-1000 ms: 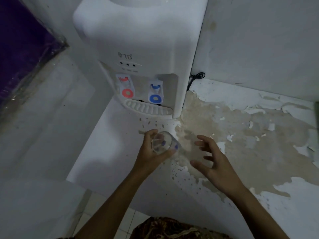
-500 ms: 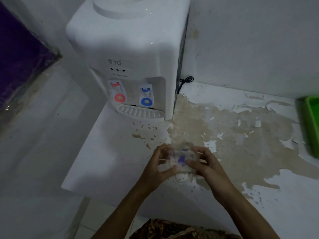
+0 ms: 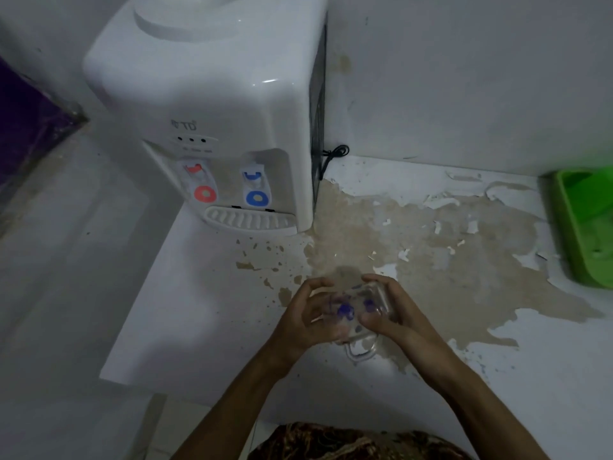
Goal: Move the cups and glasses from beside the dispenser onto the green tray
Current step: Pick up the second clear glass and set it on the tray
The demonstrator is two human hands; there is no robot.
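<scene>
We are holding 1 clear glass mug (image 3: 360, 310) with blue print in both hands, in front of the dispenser (image 3: 225, 127) and just above the bench (image 3: 205, 310). Left hand (image 3: 306, 318) and right hand (image 3: 384, 308) are each wrapping it, grip closed on its sides, handle hanging down. Green tray (image 3: 577, 227) is sitting far right of the dispenser; we are judging it best to keep the mug level and carry it right.
</scene>
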